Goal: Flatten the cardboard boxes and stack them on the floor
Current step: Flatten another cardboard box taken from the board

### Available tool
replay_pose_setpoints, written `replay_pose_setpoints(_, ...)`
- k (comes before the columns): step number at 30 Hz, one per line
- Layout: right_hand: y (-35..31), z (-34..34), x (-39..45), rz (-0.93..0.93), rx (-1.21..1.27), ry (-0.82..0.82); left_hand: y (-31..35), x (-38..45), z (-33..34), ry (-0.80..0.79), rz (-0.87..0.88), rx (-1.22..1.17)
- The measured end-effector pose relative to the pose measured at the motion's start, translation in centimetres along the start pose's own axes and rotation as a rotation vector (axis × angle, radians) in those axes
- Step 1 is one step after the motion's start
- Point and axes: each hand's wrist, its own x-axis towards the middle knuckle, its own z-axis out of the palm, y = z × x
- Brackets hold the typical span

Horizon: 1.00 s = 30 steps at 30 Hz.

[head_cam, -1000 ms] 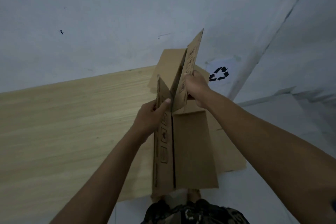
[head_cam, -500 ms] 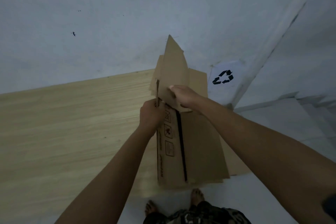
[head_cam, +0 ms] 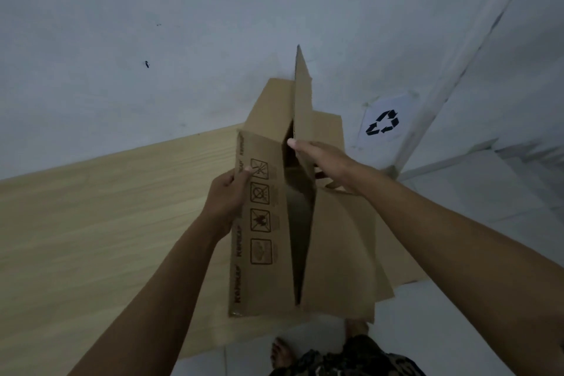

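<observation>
I hold a brown cardboard box (head_cam: 262,223) in front of me, partly collapsed, with a dark gap running down its middle. Printed handling symbols line its left panel. My left hand (head_cam: 227,195) grips the left edge of that panel, thumb on the printed face. My right hand (head_cam: 323,159) lies flat on the right panel near its top, fingers stretched across the gap. One flap (head_cam: 303,94) stands upright above my right hand. Flattened cardboard (head_cam: 393,253) lies on the floor behind the box.
A wide pale wooden board (head_cam: 91,223) lies on the floor to the left. The white wall (head_cam: 152,40) rises behind, with a paper recycling sign (head_cam: 385,122) taped at the right. My bare feet (head_cam: 282,354) stand on white tiles at the bottom.
The box has swung so its printed left panel faces me and the middle gap has widened. My left hand slid down the left edge; my right hand flattened on the right panel.
</observation>
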Motion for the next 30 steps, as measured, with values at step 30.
replay_pose_setpoints(30, -4.8, 5.3, -0.6, -0.136, 0.521, 0.201, -6.5, 3.2, -13.8, -0.122, -0.373, -0.243)
